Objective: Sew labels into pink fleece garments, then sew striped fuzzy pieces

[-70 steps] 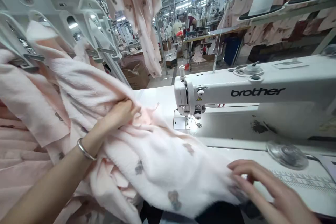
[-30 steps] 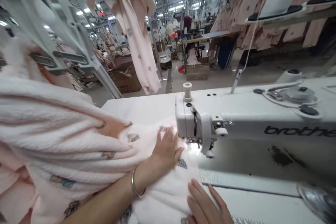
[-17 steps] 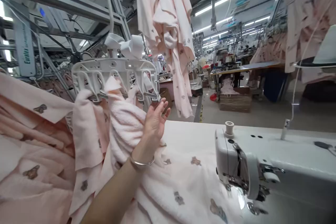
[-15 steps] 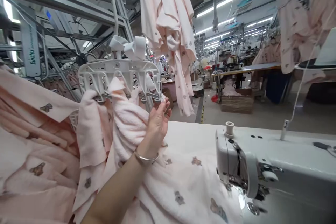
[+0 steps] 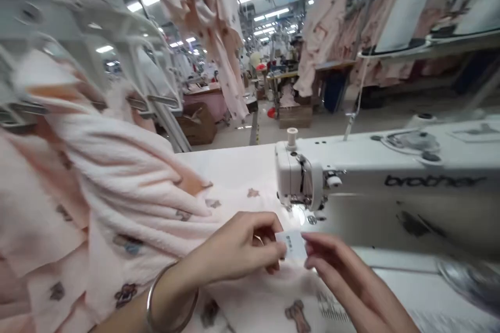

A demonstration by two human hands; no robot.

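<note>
Small white label (image 5: 292, 245) sits between the 2 hands, just above the pink cloth and near the needle end of the sewing machine; dark print on it, too blurred to read; left hand (image 5: 244, 244) pinches its left edge, thumb against curled fingers, narrow grip; right hand (image 5: 344, 265) has thumb and index tips at its right edge, slightly parted; can't tell if they clamp it; metal bangle (image 5: 149, 302) on the left wrist; fluffy pink cloth (image 5: 133, 177) with small printed figures lies bunched under and left of the hands, running up to the white clip hanger (image 5: 128, 67) at left; sewing machine (image 5: 367, 182) stands on the white table (image 5: 230, 161), light glowing at its needle; 2 thread cones (image 5: 404, 21) upper right; pink garments (image 5: 219, 31) hang behind, cardboard box (image 5: 197, 122) on the floor beyond the table.
</note>
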